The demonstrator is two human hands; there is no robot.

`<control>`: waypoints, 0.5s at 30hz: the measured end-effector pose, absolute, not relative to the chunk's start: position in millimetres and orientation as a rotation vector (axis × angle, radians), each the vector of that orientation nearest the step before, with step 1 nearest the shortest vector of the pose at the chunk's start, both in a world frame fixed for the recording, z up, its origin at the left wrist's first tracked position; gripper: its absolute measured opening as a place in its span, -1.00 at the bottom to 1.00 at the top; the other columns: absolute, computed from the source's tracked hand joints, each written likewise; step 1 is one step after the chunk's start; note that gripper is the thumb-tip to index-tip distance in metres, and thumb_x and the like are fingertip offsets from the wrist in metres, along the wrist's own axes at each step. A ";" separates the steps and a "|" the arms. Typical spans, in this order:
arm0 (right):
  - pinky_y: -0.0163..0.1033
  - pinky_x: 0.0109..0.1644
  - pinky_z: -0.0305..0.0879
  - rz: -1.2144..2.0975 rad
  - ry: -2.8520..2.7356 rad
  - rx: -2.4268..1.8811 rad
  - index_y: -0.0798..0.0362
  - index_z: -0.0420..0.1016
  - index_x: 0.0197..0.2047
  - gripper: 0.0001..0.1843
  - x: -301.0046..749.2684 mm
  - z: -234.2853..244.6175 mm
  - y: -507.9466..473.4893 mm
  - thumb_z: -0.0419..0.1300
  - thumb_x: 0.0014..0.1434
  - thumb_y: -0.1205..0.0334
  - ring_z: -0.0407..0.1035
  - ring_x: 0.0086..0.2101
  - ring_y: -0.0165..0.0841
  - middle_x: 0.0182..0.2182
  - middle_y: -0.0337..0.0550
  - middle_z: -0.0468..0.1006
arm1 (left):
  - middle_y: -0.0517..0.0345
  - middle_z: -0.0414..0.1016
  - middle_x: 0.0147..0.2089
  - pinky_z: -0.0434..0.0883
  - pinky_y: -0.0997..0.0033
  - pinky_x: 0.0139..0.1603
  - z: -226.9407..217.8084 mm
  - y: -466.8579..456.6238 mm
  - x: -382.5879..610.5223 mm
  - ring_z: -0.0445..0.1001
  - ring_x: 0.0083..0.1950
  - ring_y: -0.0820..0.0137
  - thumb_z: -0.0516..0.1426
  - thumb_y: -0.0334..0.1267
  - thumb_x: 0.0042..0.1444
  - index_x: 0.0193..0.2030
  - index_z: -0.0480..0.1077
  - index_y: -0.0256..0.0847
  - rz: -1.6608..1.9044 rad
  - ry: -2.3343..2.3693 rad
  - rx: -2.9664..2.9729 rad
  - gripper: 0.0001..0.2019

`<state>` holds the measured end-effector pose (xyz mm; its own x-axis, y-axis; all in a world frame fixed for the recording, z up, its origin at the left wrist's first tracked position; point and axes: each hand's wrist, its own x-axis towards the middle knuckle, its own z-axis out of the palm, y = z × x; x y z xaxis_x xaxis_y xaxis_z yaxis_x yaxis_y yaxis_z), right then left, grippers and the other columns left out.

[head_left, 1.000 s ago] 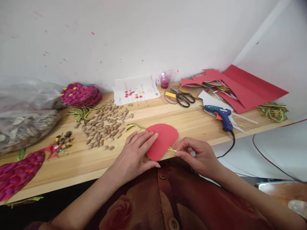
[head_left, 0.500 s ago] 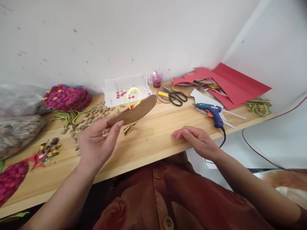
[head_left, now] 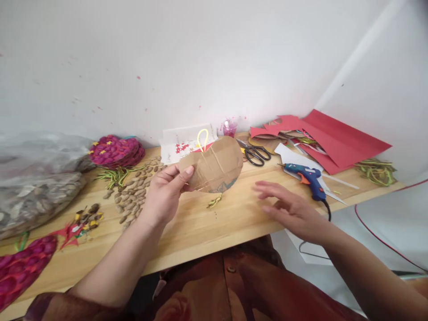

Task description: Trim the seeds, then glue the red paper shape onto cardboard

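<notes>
Between thumb and fingers, my left hand pinches the left end of a rounded brown cardboard cutout. Its flat face, with creases and a dark printed patch, is turned toward me. A yellow loop rises from its upper edge, with a bit of red behind. Over the table's front part, my right hand is open, fingers apart, holding nothing. Nearest to it lies a blue glue gun with an orange trigger. A small tuft of greenish strands lies below the cutout.
Pistachio-like shells spread left of centre, near a stack of purple bumpy pieces and plastic bags. Black scissors, a small cup and a printed sheet stand behind. Red paper lies at right.
My left hand has turned the cardboard cutout from nearly edge-on to face me and moved it right. My right hand has opened from curled fingers. The view has shifted.
</notes>
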<state>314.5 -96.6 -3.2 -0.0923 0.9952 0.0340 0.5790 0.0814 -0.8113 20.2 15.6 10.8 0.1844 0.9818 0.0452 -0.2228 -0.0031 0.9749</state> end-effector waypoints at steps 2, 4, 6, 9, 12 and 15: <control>-0.15 -0.09 0.45 1.001 -1.728 -1.479 -0.10 0.24 0.35 -0.34 303.5 -0.4 -83.7 0.24 0.22 0.00 0.37 0.11 -0.18 0.25 0.10 0.35 | 0.20 0.54 -0.37 0.40 0.56 -0.44 12.9 18.0 24.7 0.41 -0.42 0.50 0.36 -0.12 0.02 -0.34 0.57 -0.18 1.169 0.869 1.117 -0.81; -0.08 -0.05 0.46 1.152 -1.632 -1.352 -0.06 0.23 0.34 -0.31 289.2 3.3 -69.2 0.26 0.20 -0.03 0.39 0.11 -0.16 0.21 0.12 0.40 | 0.19 0.54 -0.37 0.40 0.56 -0.44 12.9 19.8 28.1 0.41 -0.42 0.50 0.36 -0.12 0.02 -0.33 0.57 -0.20 1.146 0.851 1.118 -0.80; -0.12 -0.08 0.44 1.238 -1.502 -1.210 -0.02 0.39 0.16 -0.47 273.8 6.1 -54.5 0.25 0.19 -0.07 0.46 -0.02 -0.22 0.01 0.03 0.54 | 0.20 0.53 -0.38 0.40 0.56 -0.43 9.8 21.3 30.1 0.40 -0.42 0.51 0.36 -0.12 0.03 -0.35 0.56 -0.22 1.116 0.832 1.137 -0.79; -0.29 -0.38 0.29 1.267 -1.325 -1.211 0.01 0.50 -0.15 -0.66 255.2 6.4 -36.4 0.30 0.14 -0.05 0.36 -0.42 -0.44 -0.35 -0.21 0.54 | 0.20 0.54 -0.37 0.42 0.54 -0.38 0.8 23.4 30.3 0.42 -0.40 0.51 0.35 -0.13 0.06 -0.33 0.56 -0.23 1.070 0.801 1.129 -0.80; -0.31 -0.49 0.09 1.267 -1.235 -1.272 0.04 0.46 -0.34 -0.69 246.9 4.1 -24.9 0.33 0.10 -0.04 0.16 -0.56 -0.51 -0.53 -0.32 0.43 | 0.14 0.62 -0.23 0.46 0.52 -0.30 -6.9 24.6 28.5 0.51 -0.30 0.47 0.35 -0.17 0.06 -0.19 0.58 -0.21 1.041 0.764 1.033 -0.78; -0.31 -0.48 0.10 1.283 -1.213 -1.229 0.06 0.44 -0.39 -0.69 242.3 3.0 -17.2 0.36 0.07 -0.01 0.18 -0.56 -0.51 -0.56 -0.32 0.43 | 0.07 0.64 -0.05 0.51 0.46 -0.17 -9.1 23.2 28.7 0.58 -0.16 0.39 0.37 -0.23 0.04 -0.02 0.56 -0.17 1.046 0.681 0.896 -0.66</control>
